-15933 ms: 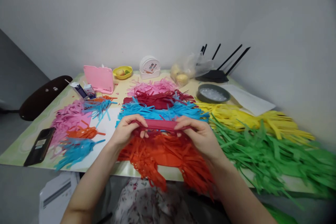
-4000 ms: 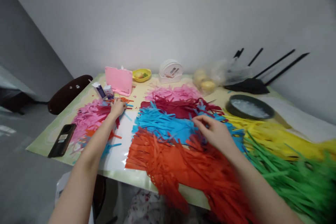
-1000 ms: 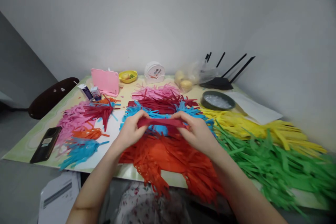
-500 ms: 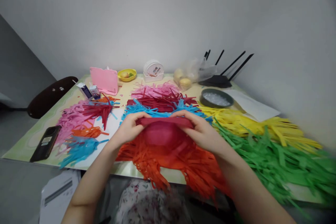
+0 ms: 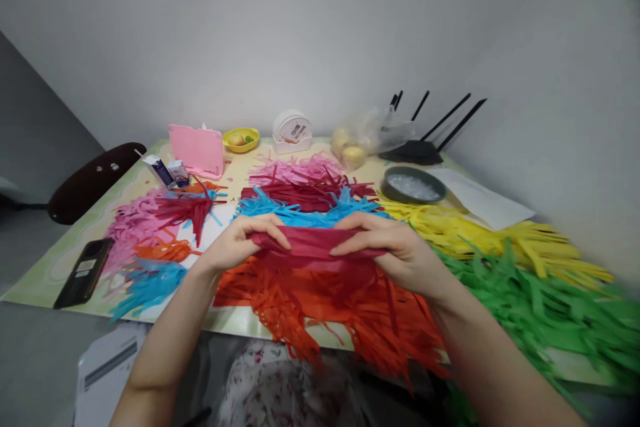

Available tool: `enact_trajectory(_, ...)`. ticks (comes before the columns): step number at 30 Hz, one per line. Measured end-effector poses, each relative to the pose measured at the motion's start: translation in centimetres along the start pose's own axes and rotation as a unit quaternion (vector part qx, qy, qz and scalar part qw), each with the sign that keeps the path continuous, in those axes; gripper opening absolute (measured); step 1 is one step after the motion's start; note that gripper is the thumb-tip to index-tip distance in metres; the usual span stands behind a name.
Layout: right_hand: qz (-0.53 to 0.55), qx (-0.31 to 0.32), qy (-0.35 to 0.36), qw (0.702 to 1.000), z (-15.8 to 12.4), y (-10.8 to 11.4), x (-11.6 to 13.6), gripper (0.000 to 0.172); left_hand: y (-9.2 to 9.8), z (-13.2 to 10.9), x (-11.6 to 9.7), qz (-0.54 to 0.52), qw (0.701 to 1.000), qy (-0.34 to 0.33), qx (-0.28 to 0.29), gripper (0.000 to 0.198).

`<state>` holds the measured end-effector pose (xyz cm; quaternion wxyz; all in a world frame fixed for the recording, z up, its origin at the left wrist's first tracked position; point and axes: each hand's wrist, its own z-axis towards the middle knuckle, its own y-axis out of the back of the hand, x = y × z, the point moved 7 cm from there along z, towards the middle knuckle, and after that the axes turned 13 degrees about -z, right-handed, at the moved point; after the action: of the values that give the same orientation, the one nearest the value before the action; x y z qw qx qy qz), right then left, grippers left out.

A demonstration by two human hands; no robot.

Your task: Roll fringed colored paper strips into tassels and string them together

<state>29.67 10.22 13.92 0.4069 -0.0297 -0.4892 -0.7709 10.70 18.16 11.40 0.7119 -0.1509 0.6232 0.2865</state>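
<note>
A sheet of dark red tissue paper (image 5: 313, 243) is stretched between my two hands, with thin fringe strips hanging at its right. My left hand (image 5: 245, 240) pinches its left end, and my right hand (image 5: 387, 247) grips the right end, fingers laid over the top edge. Under the sheet lies orange fringed tissue paper (image 5: 320, 297), some of it drooping over the table's front edge. Just beyond my hands are blue fringed paper (image 5: 300, 212), a dark red fringed stack (image 5: 285, 196) and pink fringed paper (image 5: 300, 170).
Yellow (image 5: 500, 237) and green fringes (image 5: 540, 300) cover the right side. Left are small tassels (image 5: 155, 280) and a phone (image 5: 84, 273). Behind stand a pink tablet case (image 5: 197, 150), a yellow bowl (image 5: 241, 140), a dark round dish (image 5: 414, 185) and a black router (image 5: 415, 152).
The red paper, blurred and bulging before, is now flatter and pulled wider between my hands. My right hand's fingers have come over its top edge.
</note>
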Motion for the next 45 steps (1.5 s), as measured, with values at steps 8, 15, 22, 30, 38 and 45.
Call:
enact_trajectory(8,-0.059,-0.001,0.047,0.997,0.4,0.5,1.2,0.048,-1.4,1.2,0.4,-0.072,0.99,0.097,0.069,0.05)
enact_trajectory(15,-0.057,0.076,0.077,0.992,-0.1,0.7,1.3,0.049,-2.5,1.7,0.9,0.038,0.978,0.173,0.11,0.033)
enact_trajectory(22,-0.001,0.206,-0.112,0.972,0.2,-0.2,-0.6,0.072,-2.3,2.0,0.4,0.142,0.976,0.142,0.082,0.032)
enact_trajectory(30,-0.02,0.093,-0.197,0.976,0.1,-1.6,-1.4,0.018,-1.9,1.6,-0.2,0.053,0.991,0.122,0.01,0.032)
enact_trajectory(38,0.078,0.001,-0.226,0.971,-1.2,-0.9,-1.4,0.011,-1.6,0.3,0.5,-0.093,0.99,0.083,-0.064,0.022)
enact_trajectory(45,0.207,-0.061,-0.254,0.943,-2.7,-1.7,-1.8,0.013,-1.8,-0.6,0.6,-0.149,0.985,0.049,-0.071,0.023)
